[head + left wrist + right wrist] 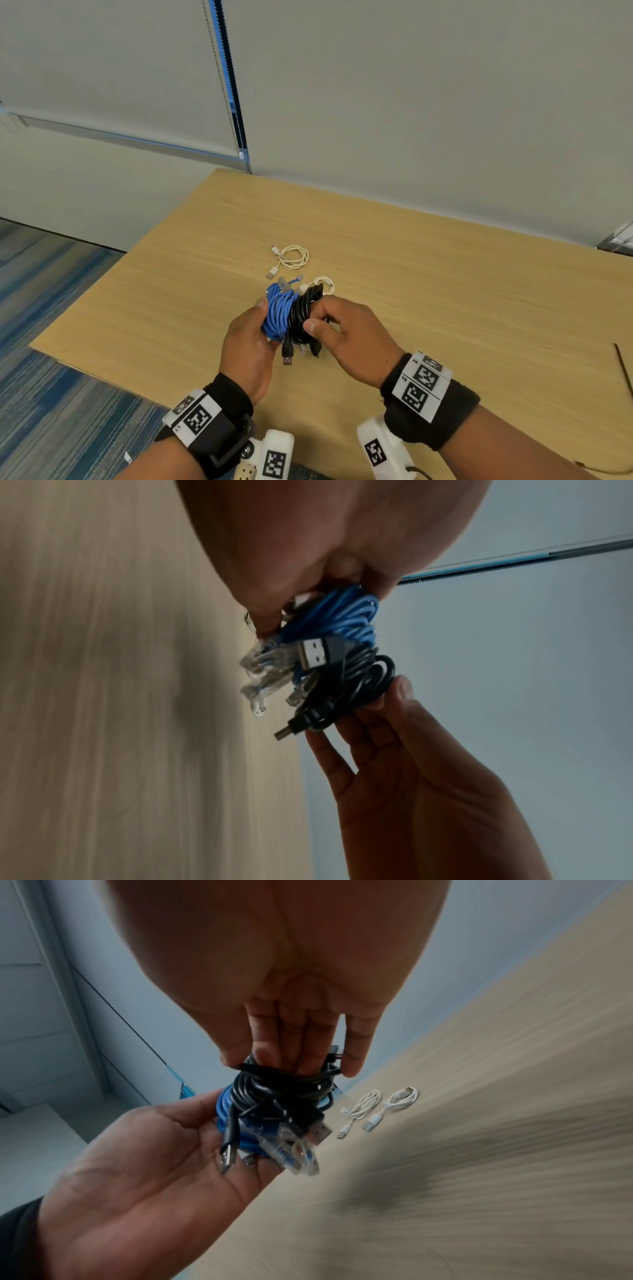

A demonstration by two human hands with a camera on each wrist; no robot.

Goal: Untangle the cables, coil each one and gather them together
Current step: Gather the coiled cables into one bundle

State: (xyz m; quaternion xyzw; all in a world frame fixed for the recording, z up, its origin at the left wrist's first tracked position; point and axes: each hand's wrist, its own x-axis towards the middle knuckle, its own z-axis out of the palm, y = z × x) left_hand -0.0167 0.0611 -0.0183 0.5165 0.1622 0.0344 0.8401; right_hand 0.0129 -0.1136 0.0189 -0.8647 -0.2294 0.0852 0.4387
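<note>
A coiled blue network cable (278, 313) and a coiled black USB cable (302, 317) are pressed side by side into one bundle above the wooden table (445, 291). My left hand (251, 330) grips the blue coil (342, 615) from the left. My right hand (317, 317) pinches the black coil (274, 1091) from the right. Clear plugs (263, 658) and a USB plug (315, 653) hang below the bundle. Two coiled white cables lie on the table beyond it, one farther (293, 258) and one nearer (324, 284), partly hidden by the bundle.
The table's left edge drops to blue striped carpet (51, 342). A thin dark rod or wire (623, 370) lies near the table's right side. A wall with a blind and bead chain (226, 85) stands behind the table.
</note>
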